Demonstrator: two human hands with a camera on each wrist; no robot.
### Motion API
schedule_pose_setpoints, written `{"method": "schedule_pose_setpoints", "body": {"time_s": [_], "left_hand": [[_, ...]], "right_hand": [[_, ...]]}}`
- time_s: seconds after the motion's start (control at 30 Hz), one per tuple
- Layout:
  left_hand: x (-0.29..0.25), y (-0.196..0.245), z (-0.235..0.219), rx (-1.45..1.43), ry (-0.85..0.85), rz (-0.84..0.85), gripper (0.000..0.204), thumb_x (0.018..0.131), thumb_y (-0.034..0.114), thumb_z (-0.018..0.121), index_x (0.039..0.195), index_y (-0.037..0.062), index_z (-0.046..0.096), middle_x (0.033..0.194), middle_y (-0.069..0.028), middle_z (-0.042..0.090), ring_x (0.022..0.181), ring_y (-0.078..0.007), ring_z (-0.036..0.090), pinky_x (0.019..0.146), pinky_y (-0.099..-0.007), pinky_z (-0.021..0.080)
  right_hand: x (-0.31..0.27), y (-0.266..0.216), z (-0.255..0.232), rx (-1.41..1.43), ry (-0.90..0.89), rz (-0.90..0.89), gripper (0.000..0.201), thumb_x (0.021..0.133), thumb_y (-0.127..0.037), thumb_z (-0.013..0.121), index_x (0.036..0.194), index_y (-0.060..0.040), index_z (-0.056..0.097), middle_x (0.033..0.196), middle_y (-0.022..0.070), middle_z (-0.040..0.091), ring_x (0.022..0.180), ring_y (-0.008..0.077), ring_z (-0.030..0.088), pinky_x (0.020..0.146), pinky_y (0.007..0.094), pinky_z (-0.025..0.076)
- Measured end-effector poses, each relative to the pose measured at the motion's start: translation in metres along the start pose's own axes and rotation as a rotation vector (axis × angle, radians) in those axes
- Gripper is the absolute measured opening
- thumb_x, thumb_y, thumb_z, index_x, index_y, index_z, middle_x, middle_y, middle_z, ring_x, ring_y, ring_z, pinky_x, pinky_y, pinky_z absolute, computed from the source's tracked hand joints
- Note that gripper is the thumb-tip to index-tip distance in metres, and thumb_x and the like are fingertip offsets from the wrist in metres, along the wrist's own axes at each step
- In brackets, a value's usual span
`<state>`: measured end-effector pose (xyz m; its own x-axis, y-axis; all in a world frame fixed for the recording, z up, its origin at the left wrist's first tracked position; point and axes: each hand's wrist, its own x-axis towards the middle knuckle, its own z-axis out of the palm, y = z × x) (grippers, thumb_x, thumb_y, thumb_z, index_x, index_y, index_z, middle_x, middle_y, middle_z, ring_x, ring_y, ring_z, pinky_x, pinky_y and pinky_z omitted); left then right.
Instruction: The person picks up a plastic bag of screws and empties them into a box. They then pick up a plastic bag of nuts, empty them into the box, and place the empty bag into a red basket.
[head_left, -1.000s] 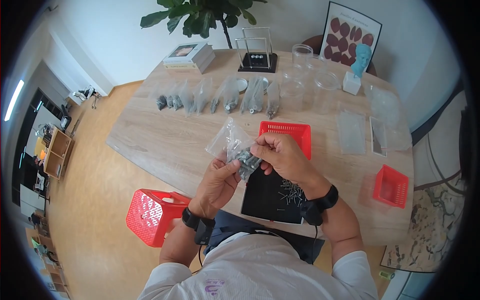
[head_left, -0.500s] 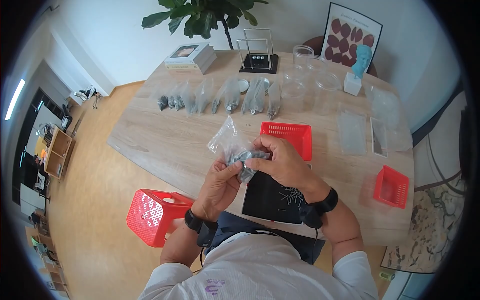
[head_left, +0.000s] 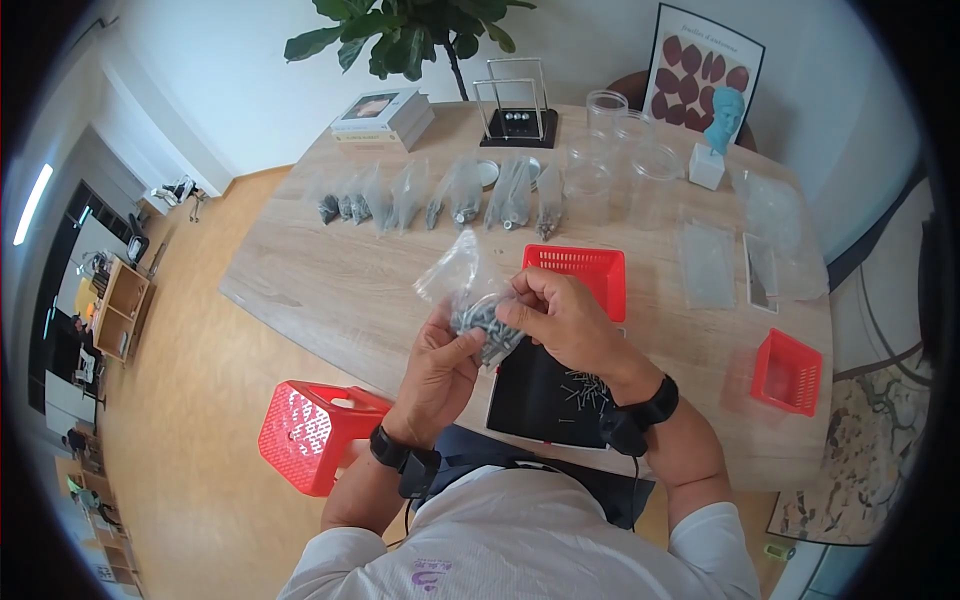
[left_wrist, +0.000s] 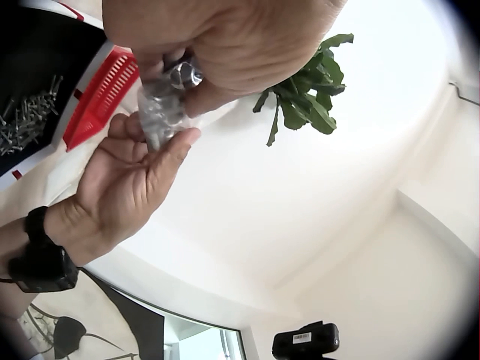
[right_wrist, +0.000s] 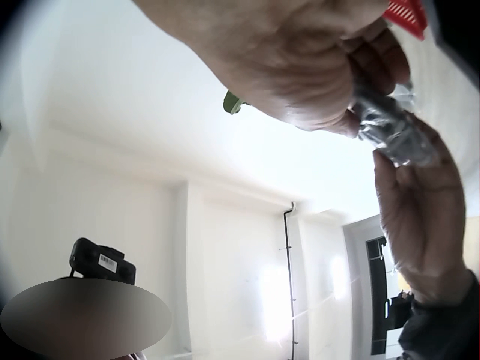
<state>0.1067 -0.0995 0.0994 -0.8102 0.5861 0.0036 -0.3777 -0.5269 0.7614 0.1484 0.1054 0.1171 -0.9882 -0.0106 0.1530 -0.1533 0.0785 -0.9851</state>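
The left hand and right hand both pinch a clear plastic bag of metal screws, held up over the table's near edge, above a black mat (loose screws lie on it). A red basket sits just behind the hands.

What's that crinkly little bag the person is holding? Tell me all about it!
The bag is small, see-through, crinkly plastic. Its lower part is stuffed with grey metal screws, while its empty top sticks up towards the left. It is held in the air above the black tray and the wooden table, touching neither. The left hand grips it from below, and the right hand pinches it from the other side.
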Motion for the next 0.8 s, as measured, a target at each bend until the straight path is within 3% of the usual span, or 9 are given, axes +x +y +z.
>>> {"method": "schedule_pose_setpoints", "body": {"time_s": [0.07,0.17,0.23,0.27,0.37,0.43,0.5,0.63,0.8], "left_hand": [[-0.001,0.004,0.003,-0.112,0.039,-0.098,0.057,0.098,-0.008,0.066,0.151,0.0051,0.049,0.137,-0.0098,0.067,0.123,-0.0195,0.067,0.108,-0.038,0.054],[-0.001,0.0,0.0,-0.067,0.022,-0.063,0.052,0.099,-0.005,0.066,0.148,0.0032,0.052,0.134,-0.0129,0.069,0.124,-0.0221,0.069,0.111,-0.0397,0.053],[-0.001,0.001,0.0,0.018,0.02,-0.003,0.051,0.099,-0.004,0.067,0.147,0.0028,0.053,0.134,-0.0132,0.069,0.123,-0.0225,0.069,0.111,-0.0399,0.054],[0.0,0.002,0.0,0.104,0.017,0.055,0.051,0.099,-0.004,0.067,0.147,0.0025,0.053,0.134,-0.0135,0.069,0.123,-0.023,0.069,0.11,-0.04,0.054],[-0.001,0.007,0.002,0.159,0.044,0.056,0.053,0.097,-0.003,0.069,0.147,0.0024,0.052,0.133,-0.014,0.069,0.123,-0.0244,0.069,0.111,-0.0405,0.053],[-0.002,0.014,0.006,0.15,0.05,0.032,0.057,0.096,-0.005,0.069,0.149,0.0027,0.049,0.134,-0.0133,0.068,0.123,-0.0228,0.068,0.109,-0.0385,0.053],[-0.004,0.019,0.01,0.139,0.06,0.005,0.061,0.096,-0.007,0.068,0.151,0.0031,0.045,0.134,-0.0126,0.067,0.122,-0.0212,0.068,0.108,-0.0365,0.053],[-0.007,0.023,0.02,0.338,0.065,0.126,0.063,0.095,-0.005,0.07,0.152,0.0023,0.043,0.135,-0.0126,0.066,0.125,-0.0201,0.065,0.108,-0.035,0.052],[-0.005,0.025,0.019,0.359,0.058,0.186,0.062,0.096,-0.002,0.071,0.152,0.0022,0.044,0.135,-0.0127,0.066,0.127,-0.0175,0.062,0.109,-0.0339,0.049]], "right_hand": [[-0.001,-0.007,-0.002,-0.095,0.04,0.065,0.032,0.097,-0.022,0.079,0.109,0.0051,0.067,0.086,0.0098,0.07,0.078,0.0108,0.063,0.07,0.031,0.052],[-0.002,-0.007,-0.002,-0.202,0.013,0.027,0.031,0.097,-0.022,0.079,0.106,0.0051,0.067,0.081,0.0102,0.069,0.075,0.0112,0.062,0.067,0.0317,0.05],[-0.004,0.0,0.002,-0.111,-0.037,-0.161,0.031,0.096,-0.022,0.08,0.104,0.0045,0.066,0.08,0.0097,0.068,0.073,0.0115,0.061,0.065,0.0323,0.05],[-0.003,0.001,0.002,-0.111,-0.035,-0.161,0.031,0.096,-0.022,0.08,0.104,0.0045,0.066,0.08,0.0097,0.068,0.073,0.0115,0.061,0.065,0.0323,0.05],[-0.002,0.005,0.003,-0.142,-0.13,0.024,0.028,0.099,-0.021,0.078,0.113,0.0012,0.068,0.095,0.0034,0.069,0.084,0.006,0.062,0.069,0.0252,0.052],[0.0,0.008,0.005,0.118,-0.145,0.041,0.028,0.1,-0.02,0.078,0.116,-0.0005,0.067,0.101,0.0039,0.07,0.09,0.0074,0.065,0.073,0.0254,0.056],[-0.002,-0.001,0.006,0.15,-0.145,0.055,0.028,0.1,-0.019,0.077,0.118,-0.0009,0.067,0.103,0.0036,0.071,0.091,0.0084,0.066,0.075,0.0262,0.058],[0.0,0.008,0.009,0.316,-0.165,0.112,0.027,0.102,-0.017,0.074,0.122,-0.0008,0.066,0.108,0.0047,0.072,0.095,0.0111,0.07,0.078,0.0292,0.062],[-0.001,0.006,0.019,0.628,-0.064,0.137,0.021,0.104,-0.012,0.071,0.12,0.0005,0.067,0.101,0.0057,0.072,0.089,0.0112,0.07,0.075,0.0282,0.061]]}}
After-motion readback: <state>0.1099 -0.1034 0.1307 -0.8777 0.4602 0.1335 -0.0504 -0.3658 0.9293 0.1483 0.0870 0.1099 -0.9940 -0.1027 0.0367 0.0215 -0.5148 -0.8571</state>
